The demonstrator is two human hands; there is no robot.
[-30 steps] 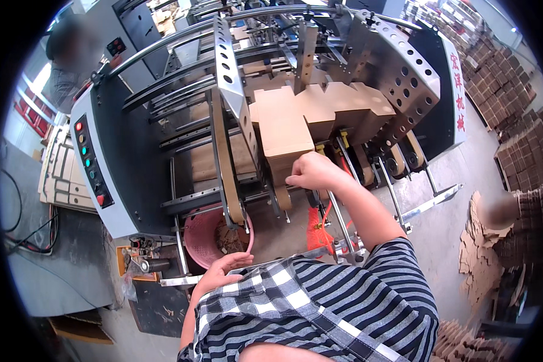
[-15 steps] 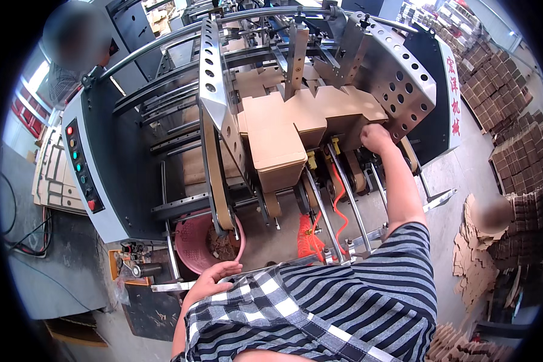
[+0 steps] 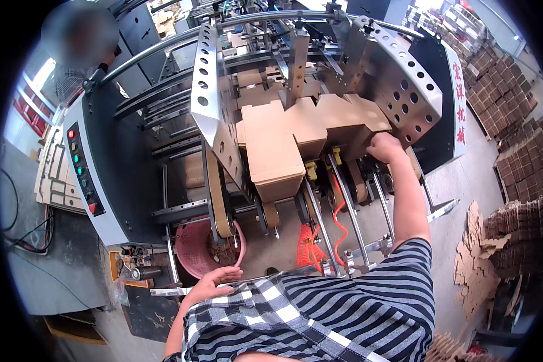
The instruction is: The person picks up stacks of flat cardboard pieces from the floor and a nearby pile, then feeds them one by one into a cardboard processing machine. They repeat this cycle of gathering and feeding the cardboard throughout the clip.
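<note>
— While we start at the far left, what lies out there?

— Well out to the left of the left hand (image 3: 210, 285) stands a grey control panel (image 3: 81, 170) with a column of coloured buttons, and beyond it a pallet of flat printed sheets (image 3: 51, 181). A person (image 3: 72, 54) stands far behind that, top left.

— And the left hand itself?

— It rests low, near the striped shirt (image 3: 338, 314), fingers loosely spread and slightly curled, palm down on a thin metal rail (image 3: 163, 291). It grips nothing that I can see. Just above its fingertips sits a pink plastic basket (image 3: 193, 247) under the machine.

— What is between the hands?

— A stack of brown cardboard blanks (image 3: 271, 151) lies tilted in the feeder, up and to the right of the left hand, held between a perforated steel guide (image 3: 211, 114) on its left and another perforated plate (image 3: 392, 78) on its right. Below it, orange coiled hose (image 3: 311, 244) hangs among the feed rods.

— The right hand?

— The right hand (image 3: 385, 148) is stretched forward, fingers bent into a loose fist pressed against the right lower edge of the stack, touching it under the right plate. Whether it actually clasps a blank, I cannot tell.

— Further right?

— Well right of that hand, piles of folded cardboard (image 3: 513, 163) sit on the floor.
</note>
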